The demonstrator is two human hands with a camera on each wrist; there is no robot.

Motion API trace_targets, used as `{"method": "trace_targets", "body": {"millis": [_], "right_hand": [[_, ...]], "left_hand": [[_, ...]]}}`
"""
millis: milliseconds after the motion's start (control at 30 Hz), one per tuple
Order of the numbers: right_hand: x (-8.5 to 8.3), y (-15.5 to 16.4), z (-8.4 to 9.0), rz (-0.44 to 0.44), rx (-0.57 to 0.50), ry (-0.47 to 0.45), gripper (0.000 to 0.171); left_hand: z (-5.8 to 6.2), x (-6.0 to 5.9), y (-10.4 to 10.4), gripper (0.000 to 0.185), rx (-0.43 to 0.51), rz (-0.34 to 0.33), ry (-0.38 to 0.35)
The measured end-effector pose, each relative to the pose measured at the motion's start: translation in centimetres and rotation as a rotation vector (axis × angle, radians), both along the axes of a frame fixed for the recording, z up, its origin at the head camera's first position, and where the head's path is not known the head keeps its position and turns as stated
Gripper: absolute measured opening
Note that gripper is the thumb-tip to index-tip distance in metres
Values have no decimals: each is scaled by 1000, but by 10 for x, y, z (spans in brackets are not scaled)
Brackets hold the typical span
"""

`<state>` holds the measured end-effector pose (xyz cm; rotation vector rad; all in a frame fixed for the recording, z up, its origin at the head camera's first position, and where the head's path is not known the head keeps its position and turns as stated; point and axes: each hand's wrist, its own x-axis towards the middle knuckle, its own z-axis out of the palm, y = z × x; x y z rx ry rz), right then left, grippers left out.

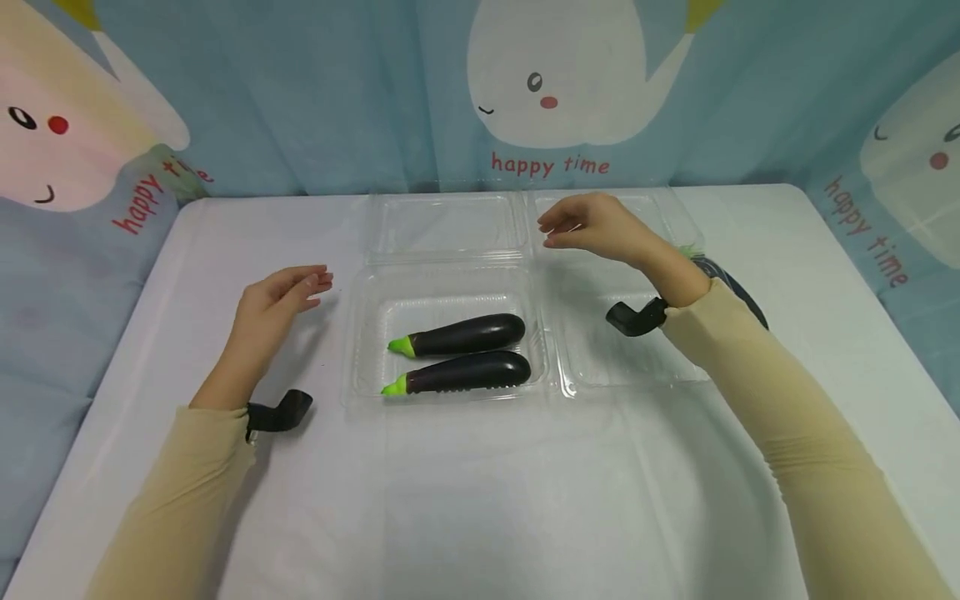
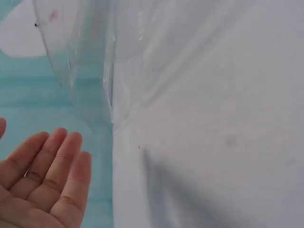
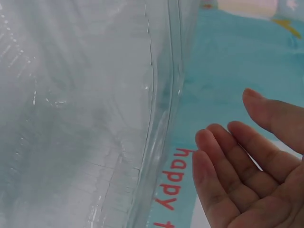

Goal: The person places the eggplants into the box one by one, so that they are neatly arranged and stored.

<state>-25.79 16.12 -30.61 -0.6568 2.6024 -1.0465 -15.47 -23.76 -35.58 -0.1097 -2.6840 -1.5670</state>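
Two dark eggplants with bright green stems, an upper one (image 1: 472, 335) and a lower one (image 1: 472, 372), lie side by side in a clear plastic box (image 1: 360, 333) whose lid (image 1: 450, 225) is folded back. A second clear box (image 1: 637, 367) stands open just to its right. My left hand (image 1: 273, 304) hovers left of the first box, fingers extended and holding nothing; the left wrist view shows its palm and fingers (image 2: 59, 161). Over the lid of the second box is my right hand (image 1: 592, 225), with relaxed fingers and nothing in its grasp.
Partly behind my right forearm lies a dark, rounded object (image 1: 731, 283) with a green tip beside it. The white-covered table (image 1: 480, 500) meets a blue printed curtain (image 1: 337, 100) at its back edge. Black wrist mounts (image 1: 281, 411) stick out from both sleeves.
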Motion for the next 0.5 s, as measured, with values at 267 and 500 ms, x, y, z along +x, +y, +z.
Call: {"method": "trace_targets", "body": {"millis": [267, 500], "right_hand": [[-15, -4, -10, -60, -12, -76, 32], [-21, -8, -14, -106, -41, -138, 31]], "left_hand": [[0, -43, 0, 50, 241, 40, -206], [-2, -61, 12, 49, 231, 28, -270]]}}
